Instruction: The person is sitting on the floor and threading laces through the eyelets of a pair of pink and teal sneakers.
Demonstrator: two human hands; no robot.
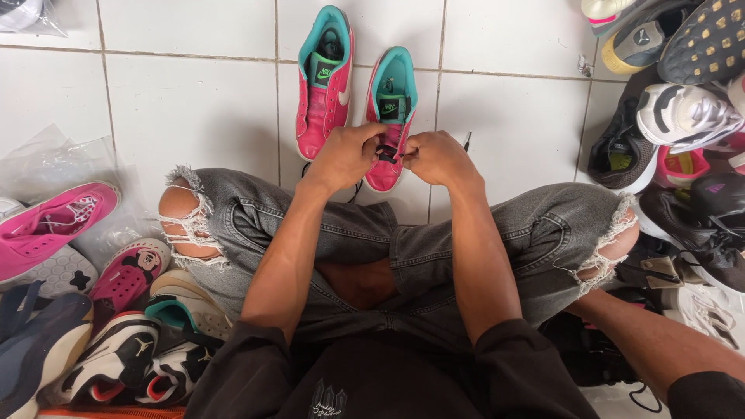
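Left hand (344, 155) and right hand (436, 157) are pinched together on the black lace (386, 152) of the right pink shoe (390, 109), steadied on the floor (194, 101).

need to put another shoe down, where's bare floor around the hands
Bare tile lies left of the left pink sneaker, above the torn left knee, and right of the right pink sneaker, up to the shoe pile. Crowded: that pile, the heap of shoes at lower left, and between the left hand and right hand, both on the right sneaker.
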